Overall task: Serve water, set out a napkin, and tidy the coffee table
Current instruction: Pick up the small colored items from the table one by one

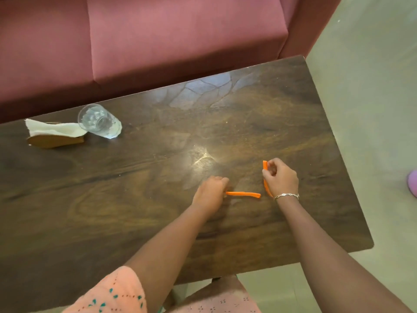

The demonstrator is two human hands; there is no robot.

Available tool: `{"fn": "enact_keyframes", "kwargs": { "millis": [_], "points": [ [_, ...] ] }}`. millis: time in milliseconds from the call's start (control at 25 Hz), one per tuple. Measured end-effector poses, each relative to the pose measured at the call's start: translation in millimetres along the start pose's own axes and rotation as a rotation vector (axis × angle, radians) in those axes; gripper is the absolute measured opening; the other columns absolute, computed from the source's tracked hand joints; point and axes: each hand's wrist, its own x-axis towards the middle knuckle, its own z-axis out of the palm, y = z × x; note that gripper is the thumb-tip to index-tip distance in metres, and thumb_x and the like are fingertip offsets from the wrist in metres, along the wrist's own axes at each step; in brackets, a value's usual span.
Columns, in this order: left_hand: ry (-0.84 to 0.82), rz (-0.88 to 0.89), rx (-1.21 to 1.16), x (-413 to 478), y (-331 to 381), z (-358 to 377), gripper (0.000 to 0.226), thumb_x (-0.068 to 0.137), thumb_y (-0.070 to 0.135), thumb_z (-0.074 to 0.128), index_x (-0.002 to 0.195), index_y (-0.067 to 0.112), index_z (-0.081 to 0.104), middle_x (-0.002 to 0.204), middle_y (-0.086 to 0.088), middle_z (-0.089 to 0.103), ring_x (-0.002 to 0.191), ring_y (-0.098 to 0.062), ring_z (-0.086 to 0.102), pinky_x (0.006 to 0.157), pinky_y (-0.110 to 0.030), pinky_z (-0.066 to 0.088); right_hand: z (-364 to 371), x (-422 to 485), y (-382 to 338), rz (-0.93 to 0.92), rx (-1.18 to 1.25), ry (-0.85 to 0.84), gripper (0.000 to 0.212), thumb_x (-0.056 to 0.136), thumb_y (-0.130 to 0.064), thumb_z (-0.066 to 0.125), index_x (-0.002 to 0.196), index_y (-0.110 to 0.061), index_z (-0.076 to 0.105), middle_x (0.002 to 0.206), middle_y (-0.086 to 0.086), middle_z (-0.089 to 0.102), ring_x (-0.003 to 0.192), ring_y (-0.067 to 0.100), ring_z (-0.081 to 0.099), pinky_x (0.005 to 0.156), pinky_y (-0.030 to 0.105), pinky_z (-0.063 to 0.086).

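While your left hand [211,193] lies knuckles up on the tabletop [140,195], its grip is curled over the left end of a thin orange stick [243,194]. That stick lies flat and points right, toward your other wrist. Your right hand [282,179] sits just to the right and a little farther away. Its grip is narrow: thumb and fingertips pinch a second orange stick [265,166] close to its far end. This second stick runs from far to near along the left side of the hand, and its near end goes behind your wrist beside a silver bracelet [286,196]. You cannot tell whether that near end touches the wood. The two sticks come close at the near right but stay apart.

Well away, at the far left of the dark wooden tabletop, stands a clear glass [99,120]; whether it holds water cannot be told. Just to its left a white napkin [56,128] sticks up out of a low wooden holder [56,141], its corner meeting the glass in this view.

Beyond the tabletop's far edge is a pink sofa [180,37]. Pale floor [372,109] lies to the right. A peach sleeve [112,292] shows at the near edge.
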Motion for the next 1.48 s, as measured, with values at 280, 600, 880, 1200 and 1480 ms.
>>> {"fn": "enact_keyframes", "kwargs": {
  "millis": [280,600,880,1200,1480],
  "points": [
    [0.356,-0.255,-0.417,-92.2,-70.1,-43.9,0.014,0.075,-0.007,0.057,0.081,0.002,0.066,0.089,-0.016,0.066,0.081,-0.026,0.057,0.066,-0.025,0.035,23.4,-83.3,-77.5,-0.402,0.125,0.099,0.006,0.079,-0.008,0.057,0.080,-0.007,0.063,0.070,0.012,0.066,0.066,0.034,0.060,0.062,0.040,0.047],
    [0.750,-0.360,-0.605,-241.7,-208.4,-96.5,0.019,0.073,-0.012,0.059,0.085,0.001,0.067,0.086,-0.015,0.069,0.075,-0.019,0.057,0.069,-0.025,0.043,107.3,-224.3,-205.7,-0.653,0.210,0.056,0.009,0.076,-0.011,0.056,0.074,-0.005,0.062,0.071,0.012,0.066,0.067,0.031,0.061,0.063,0.039,0.048],
    [0.935,-0.520,-0.655,-418.9,-335.4,-132.7,0.016,0.071,-0.012,0.059,0.078,0.001,0.066,0.077,-0.011,0.065,0.069,-0.015,0.052,0.062,-0.019,0.041,206.9,-359.3,-302.3,-0.780,0.248,-0.056,0.014,0.075,-0.002,0.059,0.068,-0.014,0.058,0.069,0.011,0.065,0.067,0.032,0.062,0.066,0.042,0.050],
    [1.126,-0.742,-0.658,-566.0,-435.0,-141.6,0.010,0.077,-0.006,0.061,0.081,0.002,0.065,0.080,-0.006,0.061,0.073,-0.014,0.054,0.068,-0.020,0.040,307.8,-473.9,-416.7,-1.027,0.257,-0.187,0.010,0.075,0.005,0.063,0.076,-0.005,0.062,0.077,0.014,0.065,0.071,0.033,0.062,0.067,0.040,0.050],
    [1.174,-0.839,-0.692,-608.3,-541.7,-139.6,0.011,0.078,-0.007,0.060,0.082,0.002,0.065,0.087,-0.009,0.062,0.077,-0.015,0.054,0.070,-0.022,0.044,398.3,-520.8,-485.3,-1.095,0.211,-0.223,0.006,0.080,0.001,0.064,0.085,-0.002,0.064,0.083,0.014,0.065,0.072,0.020,0.055,0.065,0.027,0.041]
  ]
}}
